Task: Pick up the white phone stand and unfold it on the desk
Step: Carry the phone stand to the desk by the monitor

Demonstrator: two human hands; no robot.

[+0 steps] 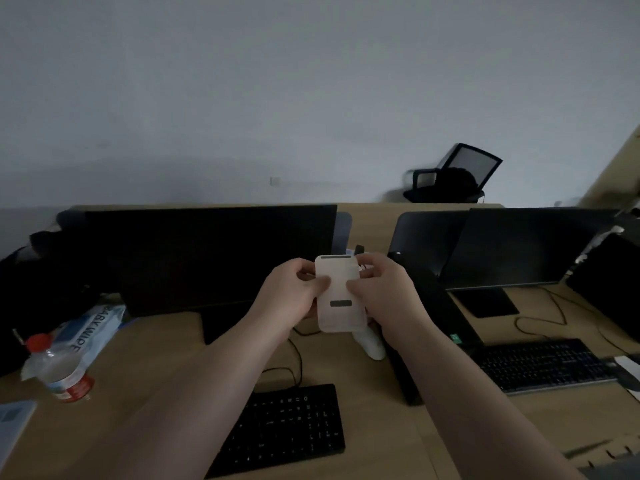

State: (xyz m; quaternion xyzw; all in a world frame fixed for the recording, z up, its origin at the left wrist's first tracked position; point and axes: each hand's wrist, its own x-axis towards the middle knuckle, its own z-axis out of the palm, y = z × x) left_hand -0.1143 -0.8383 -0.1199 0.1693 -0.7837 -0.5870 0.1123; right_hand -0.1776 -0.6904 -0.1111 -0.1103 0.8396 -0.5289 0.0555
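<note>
Nearest the front edge of the wooden desk (145, 368) lies a flat black keyboard (287, 427) with small pale key legends, its thin cable looping back toward the rear. Toward the left edge stands a clear plastic bottle (62, 368) with a red cap and red label, tilted, and just behind it a soft blue pack of baby wipes (93, 327). A second, longer keyboard (543, 365) sits toward the right edge. Both bare forearms reach out over the desk's middle. The left hand (291, 292) and right hand (384, 292) are clamped on the white phone stand (341, 299), thumbs pressed on its facing side and fingers curled behind its long edges. The stand is held up off the desk, a smooth, matte rounded rectangle with a short dark slot low down and a dark strip along the top; whether it is folded cannot be told. Behind it, along the rear edge, stand two dark, glossy monitors (214, 258). Beyond the desk a black mesh-backed office chair (453, 174) stands against the plain pale wall (277, 81).
</note>
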